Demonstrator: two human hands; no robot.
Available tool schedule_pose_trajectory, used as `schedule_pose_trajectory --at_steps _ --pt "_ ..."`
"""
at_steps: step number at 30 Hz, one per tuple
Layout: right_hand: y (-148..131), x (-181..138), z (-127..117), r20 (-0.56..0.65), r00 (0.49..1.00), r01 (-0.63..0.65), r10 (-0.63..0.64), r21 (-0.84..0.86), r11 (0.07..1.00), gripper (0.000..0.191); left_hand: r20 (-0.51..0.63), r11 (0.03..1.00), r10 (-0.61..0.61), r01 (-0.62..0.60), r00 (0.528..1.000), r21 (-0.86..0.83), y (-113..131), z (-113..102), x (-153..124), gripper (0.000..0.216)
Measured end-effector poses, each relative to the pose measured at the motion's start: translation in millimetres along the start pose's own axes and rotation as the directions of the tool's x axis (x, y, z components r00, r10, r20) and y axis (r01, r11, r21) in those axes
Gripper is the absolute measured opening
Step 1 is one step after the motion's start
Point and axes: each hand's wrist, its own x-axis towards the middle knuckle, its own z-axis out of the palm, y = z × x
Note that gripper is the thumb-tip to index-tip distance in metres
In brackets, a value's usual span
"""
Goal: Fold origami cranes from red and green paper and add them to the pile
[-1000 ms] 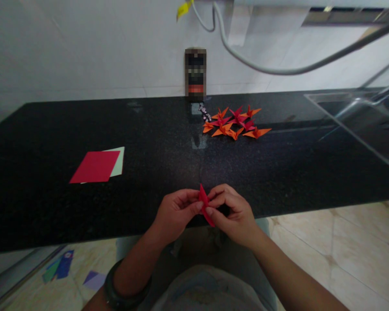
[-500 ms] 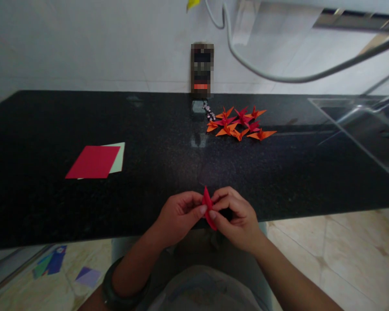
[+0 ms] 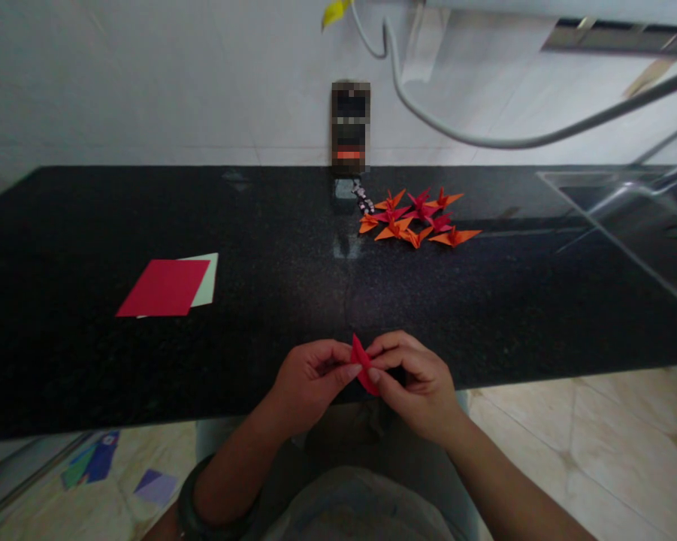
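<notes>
Folded red paper point(image 3: 358, 352), lower centre of frame: left hand point(image 3: 314, 379) and right hand point(image 3: 414, 379) both pinching it, thumbs nearly meeting. Orange and red cranes point(image 3: 394, 228) upper right of centre.

The paper point(image 3: 357, 350) is between the left hand point(image 3: 309, 385) and the right hand point(image 3: 420, 383), over the front edge of the counter point(image 3: 276, 248); on the left lie the sheets point(image 3: 163, 289), one upon another; behind the hands and somewhat right lie the cranes point(image 3: 393, 229); the phone point(image 3: 350, 135) stands by the wall point(image 3: 174, 83); the sink point(image 3: 648, 229) is far right.
</notes>
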Motion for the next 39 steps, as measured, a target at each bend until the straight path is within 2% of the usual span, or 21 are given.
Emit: schedule_pose_trajectory --at_steps 15,22,28,34,39 --pt "5.0 -2.2 -3.1 0.053 0.999 -0.006 0.001 0.087 0.996 0.011 0.075 0.995 0.085 -0.089 0.994 0.054 -1.1 -0.6 -0.3 0.010" --pt "4.0 -3.1 -4.8 0.086 0.996 -0.017 0.008 0.113 0.993 0.010 0.057 0.980 0.149 -0.155 0.987 0.129 -3.6 -0.7 -0.3 0.009" --pt "4.3 -1.4 -5.7 0.117 0.993 -0.045 0.031 0.122 0.991 0.010 0.001 0.970 0.131 -0.128 0.991 0.206 -3.6 0.6 -0.2 0.007" --pt "6.1 -1.5 -4.1 0.075 0.996 -0.059 0.052 0.103 0.993 0.009 -0.036 0.962 0.172 -0.160 0.984 0.220 -3.6 1.6 0.0 0.006" --pt "5.0 -2.2 -2.1 0.031 0.995 -0.095 0.093 0.070 0.993 0.010 -0.077 0.982 0.085 -0.071 0.993 0.173 -3.5 4.7 0.0 0.005"
